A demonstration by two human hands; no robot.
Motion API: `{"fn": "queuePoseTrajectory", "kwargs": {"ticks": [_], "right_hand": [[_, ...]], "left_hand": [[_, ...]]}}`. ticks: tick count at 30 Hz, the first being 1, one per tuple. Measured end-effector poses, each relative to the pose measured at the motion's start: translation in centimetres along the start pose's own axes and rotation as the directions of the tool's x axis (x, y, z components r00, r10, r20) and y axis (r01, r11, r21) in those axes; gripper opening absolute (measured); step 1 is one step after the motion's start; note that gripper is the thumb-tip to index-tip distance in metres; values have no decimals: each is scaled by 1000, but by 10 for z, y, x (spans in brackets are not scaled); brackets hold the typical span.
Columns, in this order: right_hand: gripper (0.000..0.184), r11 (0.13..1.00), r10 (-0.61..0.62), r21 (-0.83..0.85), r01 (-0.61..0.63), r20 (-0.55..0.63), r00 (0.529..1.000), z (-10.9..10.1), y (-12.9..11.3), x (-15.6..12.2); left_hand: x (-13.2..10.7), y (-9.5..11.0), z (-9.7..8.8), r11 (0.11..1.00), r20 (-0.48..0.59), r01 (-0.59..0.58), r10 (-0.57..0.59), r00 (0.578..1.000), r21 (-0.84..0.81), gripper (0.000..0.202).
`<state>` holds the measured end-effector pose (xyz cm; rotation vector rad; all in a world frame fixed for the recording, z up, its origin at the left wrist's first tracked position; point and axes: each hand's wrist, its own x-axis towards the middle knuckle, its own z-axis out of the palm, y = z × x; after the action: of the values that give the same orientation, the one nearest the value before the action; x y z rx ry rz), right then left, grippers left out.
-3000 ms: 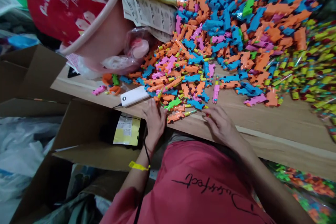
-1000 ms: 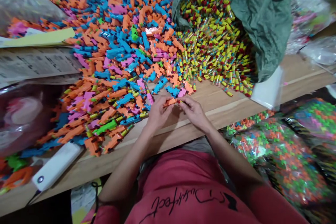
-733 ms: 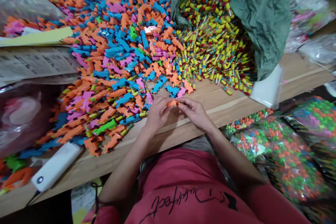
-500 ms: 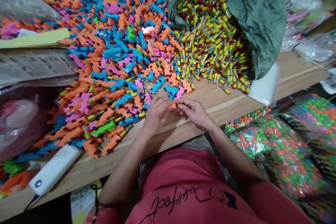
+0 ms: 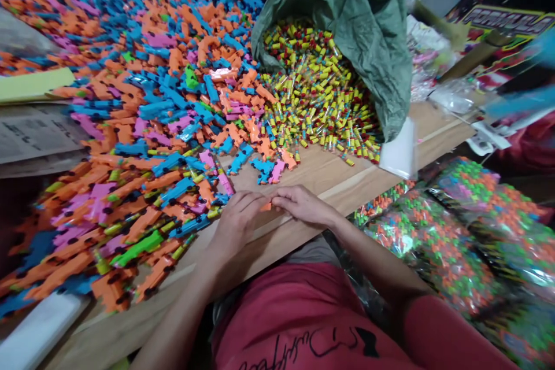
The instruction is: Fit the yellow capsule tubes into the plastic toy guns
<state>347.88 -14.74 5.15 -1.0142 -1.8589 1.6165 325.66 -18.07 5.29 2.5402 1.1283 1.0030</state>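
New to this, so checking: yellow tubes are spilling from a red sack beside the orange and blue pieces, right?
No, the sack is green, not red, as the head view shows. The yellow tubes do spill from it beside the orange and blue pieces.

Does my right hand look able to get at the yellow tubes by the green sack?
Probably yes: only the wooden tabletop lies between the right hand and the yellow tubes.

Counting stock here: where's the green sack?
In the head view, the green woven sack lies upper right on the wooden table, spilling yellow-and-red plastic tubes beside orange-and-blue plastic pieces.
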Motion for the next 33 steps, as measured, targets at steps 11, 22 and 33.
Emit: {"fn": "queuePoseTrajectory", "kwargs": {"ticks": [11, 22, 33], "right_hand": [[22, 811, -361, -568, 143, -292, 886, -102, 51, 34], [21, 701, -275, -713, 23, -240, 931, -83, 63, 12], [25, 969, -190, -215, 119, -344, 920, -15, 21, 11]], "left_hand": [[-10, -46, -116, 811, -372, 506, -390, 842, 293, 38], [58, -69, 44, 938, 228, 273, -319, 920, 212, 40], [30, -37, 30, 877, 28, 420, -426, 904, -232, 25]]}}
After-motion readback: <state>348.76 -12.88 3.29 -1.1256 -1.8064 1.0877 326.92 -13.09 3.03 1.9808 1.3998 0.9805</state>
